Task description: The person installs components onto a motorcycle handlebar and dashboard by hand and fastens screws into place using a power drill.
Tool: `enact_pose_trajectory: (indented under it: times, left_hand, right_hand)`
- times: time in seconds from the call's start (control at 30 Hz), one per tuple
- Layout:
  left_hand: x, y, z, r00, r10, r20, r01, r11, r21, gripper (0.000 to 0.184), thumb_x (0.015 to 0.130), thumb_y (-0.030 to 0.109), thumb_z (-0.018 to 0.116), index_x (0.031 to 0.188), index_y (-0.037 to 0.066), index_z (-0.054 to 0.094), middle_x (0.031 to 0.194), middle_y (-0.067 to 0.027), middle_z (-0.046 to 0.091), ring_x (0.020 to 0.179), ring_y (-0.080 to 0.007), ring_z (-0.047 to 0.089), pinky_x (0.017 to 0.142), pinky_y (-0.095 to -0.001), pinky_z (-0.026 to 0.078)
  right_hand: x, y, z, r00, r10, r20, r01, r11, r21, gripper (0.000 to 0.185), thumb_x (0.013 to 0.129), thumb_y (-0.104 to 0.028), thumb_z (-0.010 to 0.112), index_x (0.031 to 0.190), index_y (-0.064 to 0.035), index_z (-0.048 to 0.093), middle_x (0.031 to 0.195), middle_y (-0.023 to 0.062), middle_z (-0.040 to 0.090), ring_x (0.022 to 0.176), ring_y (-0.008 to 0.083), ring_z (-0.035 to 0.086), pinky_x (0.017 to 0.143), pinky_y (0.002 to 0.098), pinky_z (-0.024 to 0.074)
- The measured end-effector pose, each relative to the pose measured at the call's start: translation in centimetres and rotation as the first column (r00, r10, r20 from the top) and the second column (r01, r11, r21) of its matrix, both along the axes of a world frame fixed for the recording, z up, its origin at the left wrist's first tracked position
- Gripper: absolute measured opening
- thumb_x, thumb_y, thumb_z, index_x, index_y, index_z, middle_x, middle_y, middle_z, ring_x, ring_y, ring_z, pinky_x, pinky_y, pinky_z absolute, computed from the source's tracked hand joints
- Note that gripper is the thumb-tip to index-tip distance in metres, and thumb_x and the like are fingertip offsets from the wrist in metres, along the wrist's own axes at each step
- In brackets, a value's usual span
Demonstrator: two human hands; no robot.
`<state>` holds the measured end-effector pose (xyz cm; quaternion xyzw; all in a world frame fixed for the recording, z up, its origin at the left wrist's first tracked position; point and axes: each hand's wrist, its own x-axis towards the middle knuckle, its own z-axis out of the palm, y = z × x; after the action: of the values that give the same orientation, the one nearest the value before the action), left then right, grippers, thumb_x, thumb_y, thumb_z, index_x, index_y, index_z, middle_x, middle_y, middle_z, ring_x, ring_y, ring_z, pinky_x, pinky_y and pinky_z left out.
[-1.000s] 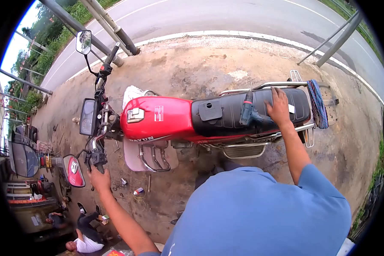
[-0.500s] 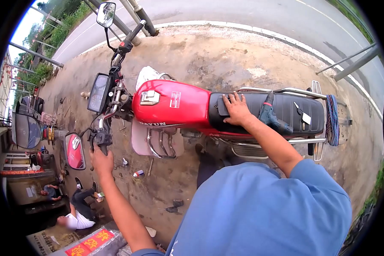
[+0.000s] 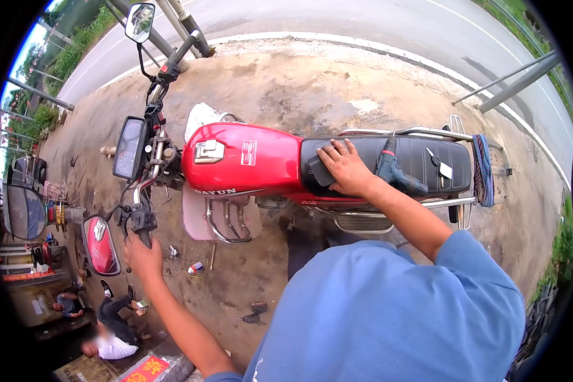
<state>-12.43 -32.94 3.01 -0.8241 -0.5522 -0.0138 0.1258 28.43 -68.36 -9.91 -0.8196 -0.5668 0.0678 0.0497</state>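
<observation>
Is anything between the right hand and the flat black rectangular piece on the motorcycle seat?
Nothing visible: the right hand rests over the flat black rectangular piece, partly covering it. The blue-and-black cordless drill lies toward the rear of the black seat, not between them.

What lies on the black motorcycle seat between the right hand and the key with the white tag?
In the head view, a blue-and-black cordless drill lies there, between the right hand and the key.

Gray road (image 3: 375,22) across the top, metal pole (image 3: 517,84) upper right. Lower left: person in white top (image 3: 116,347), second person (image 3: 69,304) near, red sheet (image 3: 148,369) with yellow characters; parked vehicle (image 3: 25,213) far left.
</observation>
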Motion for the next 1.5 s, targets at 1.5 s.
enact_pose_trajectory:
  times: [1.5]
  left_hand:
    - [10.7, -4.4, -8.0, -0.324, 0.715, 0.620, 0.620, 0.655, -0.432, 0.038, 0.102, 0.014, 0.063, 0.132, -0.002, 0.047, 0.123, -0.0180, 0.066, 0.099, -0.0261, 0.072, 0.080, -0.0362, 0.063]
  right_hand:
    - [-10.9, 29.9, 7.6, 0.900, 0.353, -0.256, -0.254, 0.902, 0.350, 0.101, 0.073, -0.040, 0.081, 0.157, -0.0060, 0.035, 0.149, 0.0355, 0.038, 0.132, 0.0515, 0.046, 0.114, 0.0520, 0.0396]
